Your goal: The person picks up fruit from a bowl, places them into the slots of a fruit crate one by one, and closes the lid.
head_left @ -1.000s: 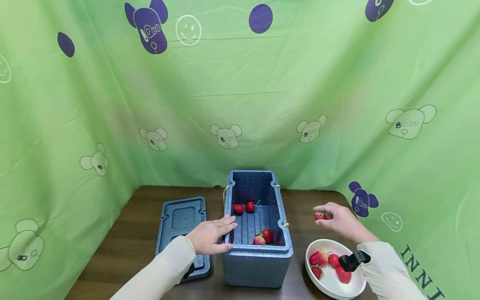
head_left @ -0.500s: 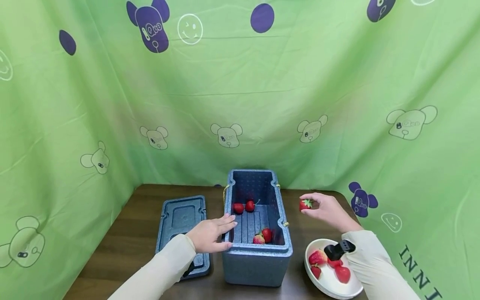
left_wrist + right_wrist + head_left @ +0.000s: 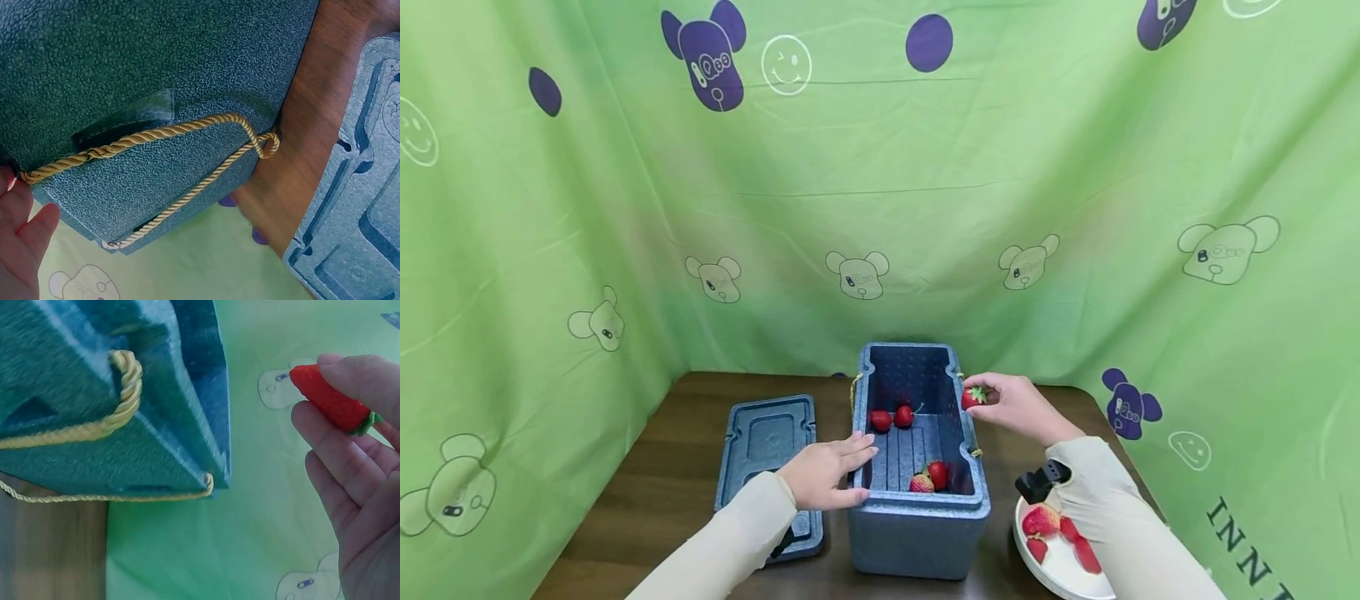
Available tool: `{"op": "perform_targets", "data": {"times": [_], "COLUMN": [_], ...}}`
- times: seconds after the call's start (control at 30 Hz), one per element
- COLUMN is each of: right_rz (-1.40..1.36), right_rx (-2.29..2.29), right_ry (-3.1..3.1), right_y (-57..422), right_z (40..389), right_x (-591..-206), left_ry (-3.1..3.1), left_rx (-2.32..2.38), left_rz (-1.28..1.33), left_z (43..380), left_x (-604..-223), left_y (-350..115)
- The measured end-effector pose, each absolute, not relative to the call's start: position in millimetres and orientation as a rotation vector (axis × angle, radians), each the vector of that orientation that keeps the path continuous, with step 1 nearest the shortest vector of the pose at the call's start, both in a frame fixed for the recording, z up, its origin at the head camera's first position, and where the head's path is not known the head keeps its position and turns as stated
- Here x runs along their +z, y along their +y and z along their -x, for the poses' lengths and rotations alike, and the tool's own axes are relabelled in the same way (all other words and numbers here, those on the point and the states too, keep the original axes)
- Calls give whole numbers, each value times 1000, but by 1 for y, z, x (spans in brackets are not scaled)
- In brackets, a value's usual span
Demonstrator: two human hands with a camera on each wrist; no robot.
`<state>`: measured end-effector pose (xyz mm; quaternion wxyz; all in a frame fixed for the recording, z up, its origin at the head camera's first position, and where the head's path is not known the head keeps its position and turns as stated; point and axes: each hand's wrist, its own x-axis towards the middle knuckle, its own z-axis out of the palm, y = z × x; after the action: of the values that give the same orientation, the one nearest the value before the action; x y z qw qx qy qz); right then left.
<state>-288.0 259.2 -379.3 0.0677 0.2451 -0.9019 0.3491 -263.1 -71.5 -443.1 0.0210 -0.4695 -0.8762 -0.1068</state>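
My right hand (image 3: 1018,408) pinches a red strawberry (image 3: 972,400) with green leaves, beside the right rim of a dark blue foam box (image 3: 917,542). In the right wrist view the thumb and fingers hold this strawberry (image 3: 325,394) by its sides, its tip toward the box. My left hand (image 3: 822,477) rests on the box's left rim with fingers extended. Inside the box, a red fruit (image 3: 880,421) and another with a stem (image 3: 903,417) lie toward the back left. A pale-red strawberry (image 3: 921,483) and a redder one (image 3: 937,474) lie near the front right.
A white bowl (image 3: 1067,579) holding several strawberries stands to the right, partly under my right forearm. The box's blue lid (image 3: 772,437) lies on the brown table (image 3: 647,467) at left. Yellow rope (image 3: 169,130) hangs along the box's side. Green printed cloth (image 3: 925,208) surrounds the table.
My right hand has carried the strawberry leftward and away from me, from above the bowl to the box's right rim. My left hand has stayed on the left rim.
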Motion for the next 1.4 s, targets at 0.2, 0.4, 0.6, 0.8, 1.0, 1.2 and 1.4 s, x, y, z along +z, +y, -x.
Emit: {"op": "perform_targets", "data": {"times": [0.2, 0.4, 0.6, 0.8, 1.0, 1.2, 1.4], "right_rz": [-780, -814, -823, -825, -880, -936, -939], "right_rx": [1052, 1014, 919, 824, 795, 708, 704], "right_ry": [-2763, -2847, -2934, -2954, -3006, -3028, -3075], "right_y": [245, 230, 215, 202, 188, 178, 172], "right_z": [297, 310, 323, 333, 341, 344, 343], "right_x": [-377, -379, -377, -375, -378, -391, -403], "left_ry": [-2742, -2758, -2763, -2794, -2791, -2801, -2826], "left_rx": [-348, -370, -371, -383, -386, -399, -416], "left_rz": [1439, 1439, 1451, 1441, 1445, 1438, 1423], "left_z": [261, 262, 262, 264, 264, 264, 263], "left_x": [-443, -444, -443, -443, -443, -442, -441], "left_y": [-72, -73, -72, -72, -74, -72, -71]}}
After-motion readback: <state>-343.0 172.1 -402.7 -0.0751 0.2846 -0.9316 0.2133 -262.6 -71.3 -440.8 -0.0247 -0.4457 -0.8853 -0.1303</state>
